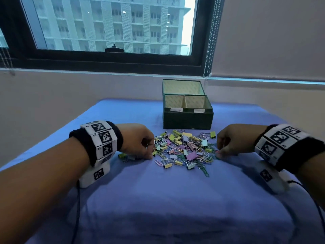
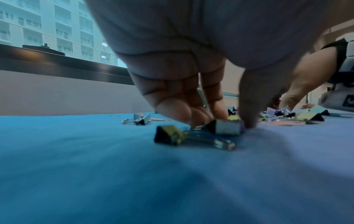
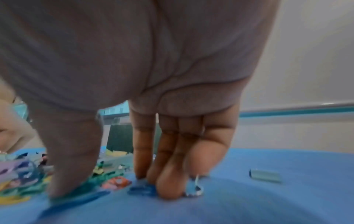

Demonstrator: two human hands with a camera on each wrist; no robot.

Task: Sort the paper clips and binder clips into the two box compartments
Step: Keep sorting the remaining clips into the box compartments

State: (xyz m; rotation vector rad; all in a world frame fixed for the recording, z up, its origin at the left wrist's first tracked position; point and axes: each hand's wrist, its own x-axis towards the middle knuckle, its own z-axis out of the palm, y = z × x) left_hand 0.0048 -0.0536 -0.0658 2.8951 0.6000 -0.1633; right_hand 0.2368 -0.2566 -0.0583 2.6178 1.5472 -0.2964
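A mixed pile of pastel binder clips and coloured paper clips lies on the blue cloth in front of a dark green box. The box's lid stands open and a divider splits it into two compartments. My left hand is down at the pile's left edge. In the left wrist view the left hand pinches a grey-blue binder clip between thumb and fingers. My right hand is at the pile's right edge. There the right hand has its fingertips pressing a blue paper clip onto the cloth, with the thumb on teal paper clips.
A yellow-green binder clip and a silver one lie loose by my left hand. One grey-blue binder clip sits apart, right of my right hand. The blue cloth covers the table; a wall and window stand behind the box.
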